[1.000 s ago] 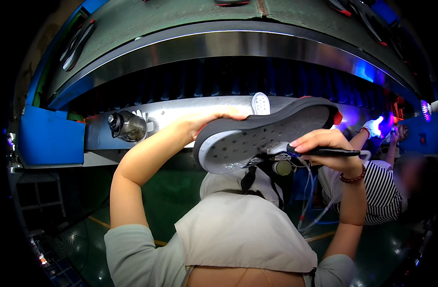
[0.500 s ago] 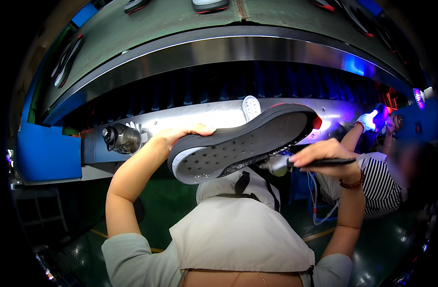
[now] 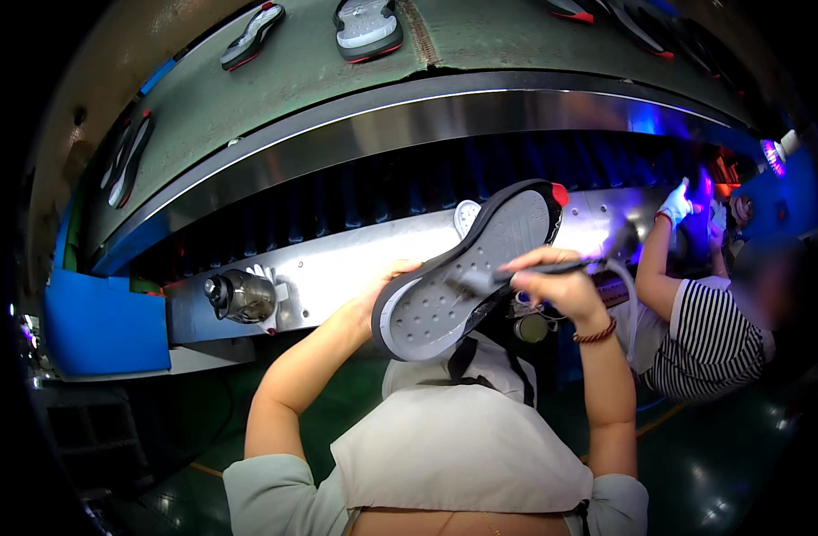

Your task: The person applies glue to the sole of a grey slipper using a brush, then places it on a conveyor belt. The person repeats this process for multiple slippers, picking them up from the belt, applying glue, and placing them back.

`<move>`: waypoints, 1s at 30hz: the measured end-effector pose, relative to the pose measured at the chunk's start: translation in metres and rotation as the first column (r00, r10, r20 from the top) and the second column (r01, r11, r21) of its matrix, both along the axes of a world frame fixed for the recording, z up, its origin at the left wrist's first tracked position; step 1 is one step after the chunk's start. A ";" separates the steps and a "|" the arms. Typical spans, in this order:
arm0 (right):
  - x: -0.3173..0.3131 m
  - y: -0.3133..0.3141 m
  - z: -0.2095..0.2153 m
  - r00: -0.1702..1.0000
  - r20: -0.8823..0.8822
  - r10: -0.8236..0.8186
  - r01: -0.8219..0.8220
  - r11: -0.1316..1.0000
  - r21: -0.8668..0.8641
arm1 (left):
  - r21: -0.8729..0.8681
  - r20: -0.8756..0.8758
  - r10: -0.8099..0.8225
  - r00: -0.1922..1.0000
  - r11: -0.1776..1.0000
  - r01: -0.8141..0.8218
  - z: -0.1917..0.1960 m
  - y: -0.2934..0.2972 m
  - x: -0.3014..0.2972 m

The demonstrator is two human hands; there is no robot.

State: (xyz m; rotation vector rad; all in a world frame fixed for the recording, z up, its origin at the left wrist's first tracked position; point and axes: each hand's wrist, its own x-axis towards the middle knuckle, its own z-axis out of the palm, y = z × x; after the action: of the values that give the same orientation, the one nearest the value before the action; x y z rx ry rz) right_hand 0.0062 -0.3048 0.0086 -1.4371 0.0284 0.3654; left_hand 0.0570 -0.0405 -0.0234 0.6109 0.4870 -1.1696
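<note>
A large shoe sole (image 3: 431, 317), grey inside with small dimples, a black rim and a red tip, is held tilted in front of me. My left hand (image 3: 386, 284) grips its left edge near the broad end, with most of the fingers hidden behind it. My right hand (image 3: 561, 288) is closed around the dark handle of a brush (image 3: 482, 282). The bristles are over the middle of the sole's grey inner face and appear to touch it, slightly blurred. Wet-looking shine shows along the sole's lower right edge.
A dark clear-walled jug (image 3: 248, 297) stands left on the metal ledge (image 3: 355, 259). A small white dotted piece (image 3: 467, 216) lies behind the sole. A cup (image 3: 532, 328) sits below my right hand. More soles (image 3: 369, 31) rest on the green belt (image 3: 293, 89). A gloved co-worker (image 3: 677, 204) works at right.
The brush has moved left from the sole's lower edge onto its inner face. The sole has turned steeper, with its red tip higher and further left. My left hand has shifted right.
</note>
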 end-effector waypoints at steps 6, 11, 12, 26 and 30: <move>-0.003 0.012 -0.058 0.713 0.336 -0.616 0.695 0.685 -0.218 | -0.081 -0.106 0.040 0.994 0.995 -0.049 -0.022 0.001 0.000; -0.033 0.052 -0.022 0.940 0.155 -0.303 0.315 0.948 -0.055 | 0.102 -0.071 -0.015 0.997 0.994 0.023 -0.004 0.002 0.002; -0.040 0.041 -0.018 0.948 0.072 -0.310 0.304 0.949 0.083 | 0.099 -0.038 -0.026 0.999 0.995 0.029 -0.005 0.012 0.009; -0.109 0.071 -0.067 0.480 -0.348 -0.805 0.807 0.250 0.535 | -0.385 0.618 0.576 0.535 0.815 -0.432 0.110 -0.101 0.226; -0.114 0.067 -0.074 0.399 -0.409 -0.821 0.863 0.186 0.469 | 0.188 0.858 0.166 0.487 0.780 -0.597 0.109 -0.137 0.216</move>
State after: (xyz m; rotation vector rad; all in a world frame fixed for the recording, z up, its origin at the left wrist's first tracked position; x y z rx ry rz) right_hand -0.1075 -0.2379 -0.0649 -0.5207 0.7052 -0.5225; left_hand 0.2732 -0.1777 0.0856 1.3044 0.0738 -0.1936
